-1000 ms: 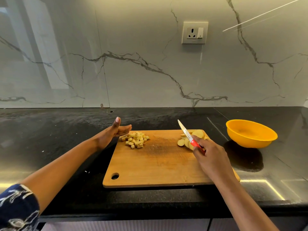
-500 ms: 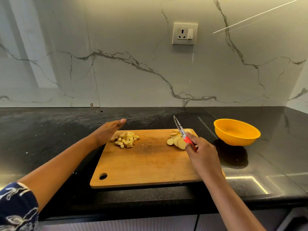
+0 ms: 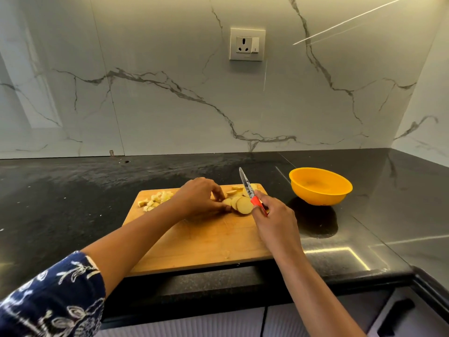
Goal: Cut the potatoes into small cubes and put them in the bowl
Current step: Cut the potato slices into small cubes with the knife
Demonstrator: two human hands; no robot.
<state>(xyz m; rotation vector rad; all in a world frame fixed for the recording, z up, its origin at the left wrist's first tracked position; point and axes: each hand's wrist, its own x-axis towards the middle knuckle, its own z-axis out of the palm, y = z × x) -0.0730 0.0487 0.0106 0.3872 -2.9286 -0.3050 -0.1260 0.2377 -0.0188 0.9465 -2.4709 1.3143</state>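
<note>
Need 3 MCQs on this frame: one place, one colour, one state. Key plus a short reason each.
1. Where is the yellow bowl relative to the cutting board?
A. on it
B. on the counter to its right
C. on the counter to its left

2. What colour is the handle of the knife?
A. red
B. black
C. green

3. What is the left hand doing?
A. lying flat on the counter
B. lifting the bowl
C. gripping potato slices on the board with curled fingers

Key:
1 B, the bowl stands on the black counter past the board's right edge.
2 A, red shows just above the right hand that grips it.
3 C, its fingertips close on the slices beside the blade.
</note>
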